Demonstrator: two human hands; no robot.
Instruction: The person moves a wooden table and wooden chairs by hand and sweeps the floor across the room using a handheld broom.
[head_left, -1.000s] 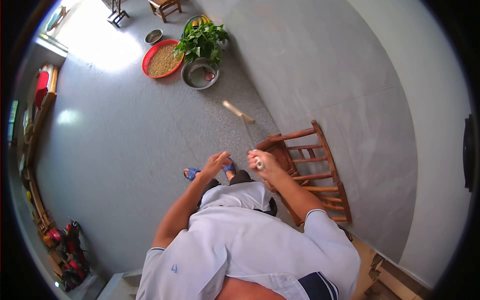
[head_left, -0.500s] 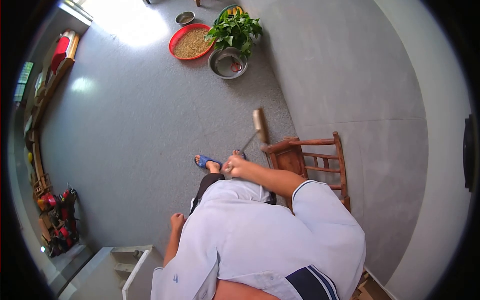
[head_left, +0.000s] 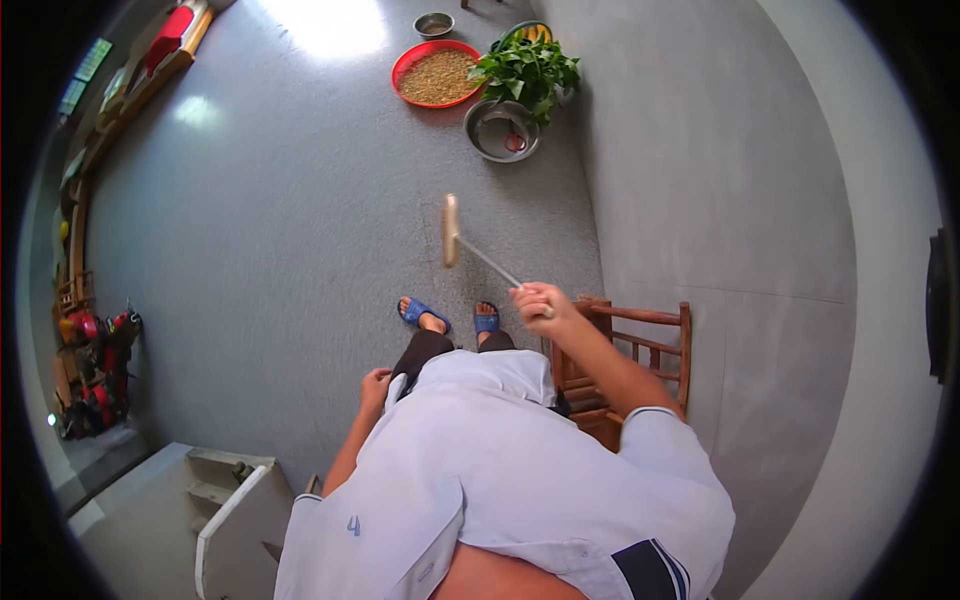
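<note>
My right hand (head_left: pixel 540 303) is closed around the handle end of a T-shaped tool (head_left: pixel 451 232), with a thin metal rod and a long, light-brown head, slightly blurred. Its head is held out above the floor, ahead of my feet. At my left hip, my left hand (head_left: pixel 376 388) hangs beside the shirt hem with its fingers curled in; nothing shows in it. A wooden chair (head_left: pixel 648 315) stands beside my right forearm, against the wall, partly hidden by my arm and shirt. Blue slippers (head_left: pixel 486 321) are on my feet.
Ahead by the wall are a red tray of grain (head_left: pixel 398 85), a metal basin with red-handled scissors (head_left: pixel 478 142), leafy greens (head_left: pixel 530 72) and a small metal bowl (head_left: pixel 434 22). A white cabinet (head_left: pixel 240 510) stands at lower left. Red and black items (head_left: pixel 100 380) line the left side.
My right hand has moved forward and to the right, and the tool's head has swung left across my front. The view has shifted, and both slippers show more fully.
</note>
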